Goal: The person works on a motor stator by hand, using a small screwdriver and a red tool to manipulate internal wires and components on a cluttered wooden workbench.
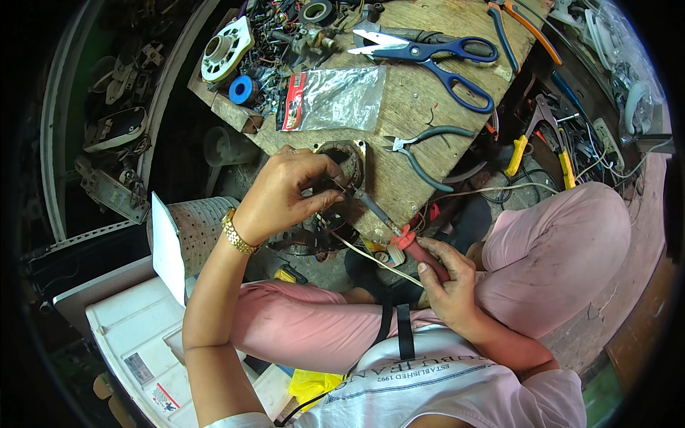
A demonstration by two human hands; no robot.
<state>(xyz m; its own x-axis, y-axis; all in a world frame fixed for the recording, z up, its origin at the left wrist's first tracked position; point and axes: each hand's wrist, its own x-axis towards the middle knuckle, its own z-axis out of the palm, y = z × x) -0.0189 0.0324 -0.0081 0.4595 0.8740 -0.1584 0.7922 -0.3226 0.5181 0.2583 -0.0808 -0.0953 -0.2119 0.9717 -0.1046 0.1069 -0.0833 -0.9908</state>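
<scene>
My left hand (300, 182) is over a round motor part (351, 158) with a pale square rim at the workboard's near edge. Its thumb and index finger are closed around something too small or hidden to name. My right hand (446, 282) grips the red handle of a soldering iron (417, 251), whose metal shaft points up-left to the left hand's fingertips. A pale cable (374, 262) runs beneath the iron. Cutters (399, 146) with dark green handles lie right of the motor part.
The wooden board (403, 100) holds blue scissors (457, 84), orange-handled pliers (526, 27), a plastic bag (342, 100), tape rolls and loose small parts. Yellow-handled tools (517, 153) lie right. A perforated metal drum (200, 228) stands left. My bent knees (556, 242) frame the working space.
</scene>
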